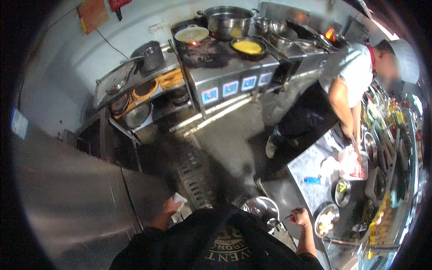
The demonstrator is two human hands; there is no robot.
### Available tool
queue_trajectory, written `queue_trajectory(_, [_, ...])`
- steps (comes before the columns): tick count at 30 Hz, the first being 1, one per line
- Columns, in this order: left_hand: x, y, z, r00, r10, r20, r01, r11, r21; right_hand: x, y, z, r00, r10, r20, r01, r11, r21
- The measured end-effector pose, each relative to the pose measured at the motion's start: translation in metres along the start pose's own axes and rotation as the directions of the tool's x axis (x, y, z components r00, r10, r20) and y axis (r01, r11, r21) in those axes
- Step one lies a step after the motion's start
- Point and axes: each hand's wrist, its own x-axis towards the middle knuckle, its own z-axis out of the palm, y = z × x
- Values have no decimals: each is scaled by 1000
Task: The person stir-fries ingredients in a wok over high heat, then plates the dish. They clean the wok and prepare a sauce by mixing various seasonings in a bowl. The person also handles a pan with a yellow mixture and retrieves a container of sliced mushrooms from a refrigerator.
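My left hand (171, 206) grips a crumpled white cloth or paper (180, 199) beside a tall stainless steel cabinet (77, 202). Off to the other side, my right hand (299, 216) closes around the thin handle of a metal utensil, perhaps a ladle or a whisk. Its dark, rounded head (274, 222) hangs by the rim of a large shiny steel bowl (263, 206). Part of that bowl is hidden behind my dark garment (216, 246). Right of my right hand, a steel bowl (326, 219) with pale pieces in it rests on the counter.
A co-worker (351, 74) bends over the counter (300, 165), hands at a container of pinkish food (352, 165). Across the floor stands a stove (233, 72) with a stockpot (229, 23) and a pan of yellow food (248, 47). Flames (330, 33) rise farther right. A floor grate (192, 172) lies ahead.
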Motion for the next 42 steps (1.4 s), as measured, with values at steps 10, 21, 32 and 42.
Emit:
queue_trajectory(10, [164,6,-86,985,149,91,-140,985,-99,168,-428,181,904,-424,49,420,904,72])
queue_trajectory(21, [377,-1,-176,971,-109,-212,95,993,-75,360,-733,323,716,-698,-16,651,660,376])
queue_trajectory(32, [321,164,-176,874,-363,-324,114,801,-588,681,-964,495,525,-841,129,754,530,389])
queue_trajectory(42, [229,268,-115,731,-682,-36,632,696,-342,743,-1000,559,652,-729,208,702,684,197])
